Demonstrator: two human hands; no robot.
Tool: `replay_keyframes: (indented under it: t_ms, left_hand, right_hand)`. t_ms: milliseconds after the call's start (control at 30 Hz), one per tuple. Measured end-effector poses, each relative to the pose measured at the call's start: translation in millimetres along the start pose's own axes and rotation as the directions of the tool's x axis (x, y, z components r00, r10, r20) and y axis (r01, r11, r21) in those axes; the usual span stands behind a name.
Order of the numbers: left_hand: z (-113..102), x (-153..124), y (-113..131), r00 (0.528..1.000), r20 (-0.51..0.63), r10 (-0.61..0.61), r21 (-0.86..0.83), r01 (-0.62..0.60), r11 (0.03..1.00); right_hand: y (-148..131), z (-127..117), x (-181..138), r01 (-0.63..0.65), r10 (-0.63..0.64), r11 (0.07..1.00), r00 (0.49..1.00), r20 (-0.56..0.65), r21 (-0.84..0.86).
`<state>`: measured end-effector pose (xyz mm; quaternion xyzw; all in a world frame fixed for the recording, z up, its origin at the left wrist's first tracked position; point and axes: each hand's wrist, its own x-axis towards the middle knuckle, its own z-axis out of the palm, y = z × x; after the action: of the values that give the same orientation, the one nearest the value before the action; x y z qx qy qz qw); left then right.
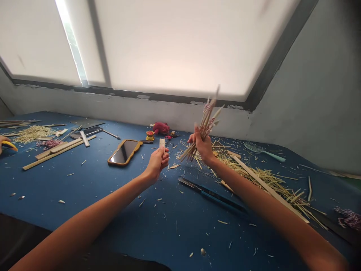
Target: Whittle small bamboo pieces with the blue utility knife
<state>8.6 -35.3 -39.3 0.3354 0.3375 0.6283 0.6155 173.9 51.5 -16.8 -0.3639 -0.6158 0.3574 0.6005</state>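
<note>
My right hand (pixel 203 145) is wrapped round a bundle of thin bamboo sticks (pixel 210 116), raised and tilted above the table; red-and-white string shows on several of them, and their tips are blurred. To its left, my left hand (pixel 158 162) is closed on a short flat piece of bamboo (pixel 162 143) that points upward. Just in front of the hands lies a utility knife (pixel 211 192) with its dark blade toward the left. Beneath and beyond my right hand spreads a heap of bamboo shavings (pixel 259 177) with a long bamboo strip (pixel 270 188) across it.
The blue table (pixel 113 199) is strewn with chips. A yellow-framed phone (pixel 125 152), red plush toy (pixel 161 128) and gold pot (pixel 150 136) stand behind. A green hairbrush (pixel 263 150) lies right. Bamboo slats (pixel 59 152) lie left, near another person's hand (pixel 3 143).
</note>
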Motion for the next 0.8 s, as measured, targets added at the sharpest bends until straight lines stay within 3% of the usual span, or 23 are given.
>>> replay_keyframes:
  t_ms: [200,333,433,533,600,700,800]
  left_hand:
    - [2,-1,1,1.0,-0.01,-0.011,-0.004,0.011,1.0]
    - [3,-2,1,1.0,-0.026,-0.014,0.015,0.014,1.0]
    - [2,-1,1,1.0,-0.019,-0.009,0.018,0.009,1.0]
    - [0,1,0,1.0,-0.003,-0.001,0.003,0.001,1.0]
    - [-1,1,-1,1.0,0.003,0.003,-0.003,-0.003,1.0]
    - [0,0,-1,1.0,0.002,0.004,-0.001,-0.004,1.0]
    - [1,-1,0,1.0,0.003,0.003,0.002,-0.003,1.0]
  right_hand:
    - [12,4,-9,-0.071,0.078,0.996,0.986,0.149,-0.054]
    - [8,8,-9,-0.181,0.153,0.98,0.95,0.271,0.082]
    - [-2,9,-4,-0.085,0.074,0.992,0.99,0.118,0.091]
    - [-15,5,3,0.084,-0.087,0.995,0.994,-0.064,-0.056]
    - [-21,3,8,0.039,-0.042,0.998,0.998,-0.051,-0.059]
    - [-26,-1,13,-0.139,0.139,0.99,0.99,0.012,0.012]
    - [-24,-5,15,-0.184,0.183,0.983,0.982,0.053,0.007]
